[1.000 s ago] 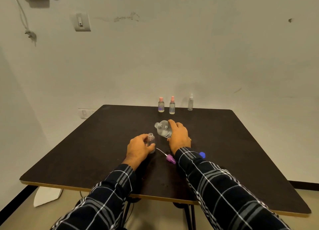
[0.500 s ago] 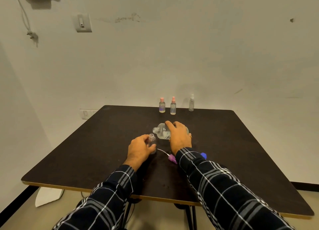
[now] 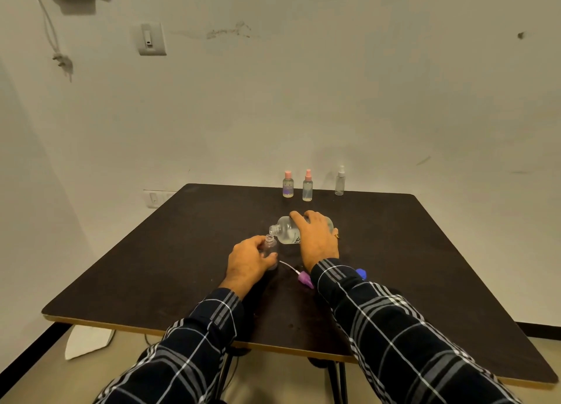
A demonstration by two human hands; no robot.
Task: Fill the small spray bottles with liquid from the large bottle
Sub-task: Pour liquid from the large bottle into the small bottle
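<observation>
Your right hand (image 3: 315, 239) grips the large clear bottle (image 3: 288, 232), tilted with its mouth just above the open small spray bottle (image 3: 269, 249). Your left hand (image 3: 247, 261) clamps that small bottle upright, beside the purple spray cap (image 3: 304, 279) on the dark table (image 3: 151, 267).

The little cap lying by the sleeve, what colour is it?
Purple, with a thin white tube; the head view shows it.

A dark square worktop (image 3: 425, 252) with a pale wood edge is filling the middle, standing on thin metal legs (image 3: 340, 382) over a beige floor (image 3: 303, 385). Off-white scuffed walls (image 3: 334, 100) are rising behind, carrying a wall switch (image 3: 151, 38), a dangling cord (image 3: 54, 39) and a low socket (image 3: 154, 198).
</observation>
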